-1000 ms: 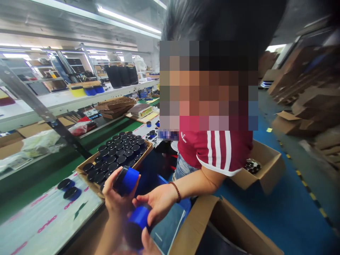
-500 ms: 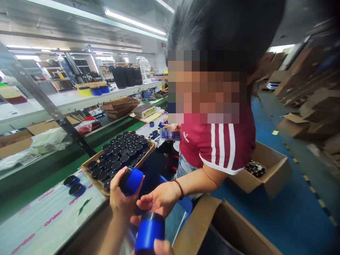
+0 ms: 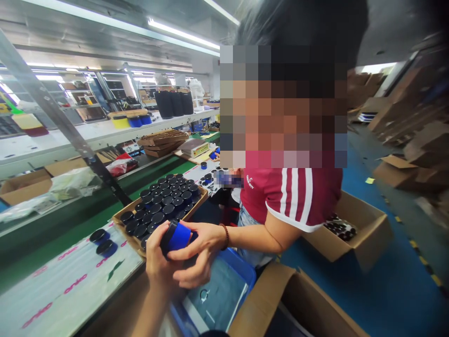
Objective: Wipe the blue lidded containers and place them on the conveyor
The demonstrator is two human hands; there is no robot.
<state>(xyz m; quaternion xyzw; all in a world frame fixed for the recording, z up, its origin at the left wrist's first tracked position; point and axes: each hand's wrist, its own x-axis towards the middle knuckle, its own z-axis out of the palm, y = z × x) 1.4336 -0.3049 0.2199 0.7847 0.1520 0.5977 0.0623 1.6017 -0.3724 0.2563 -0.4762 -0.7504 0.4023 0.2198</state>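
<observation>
Left hand (image 3: 157,257) grips the blue jar (image 3: 178,235), which lies between it and a co-worker's hand (image 3: 206,239); right hand is unseen.

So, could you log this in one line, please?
left hand: holding blue black-topped cylinder; right hand: not in view; co-worker's hand: on same cylinder

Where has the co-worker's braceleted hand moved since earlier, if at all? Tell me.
Yes: against the cardboard tray, the co-worker's hand has moved up and left in view, onto the blue jar in the wearer's left hand.
</observation>
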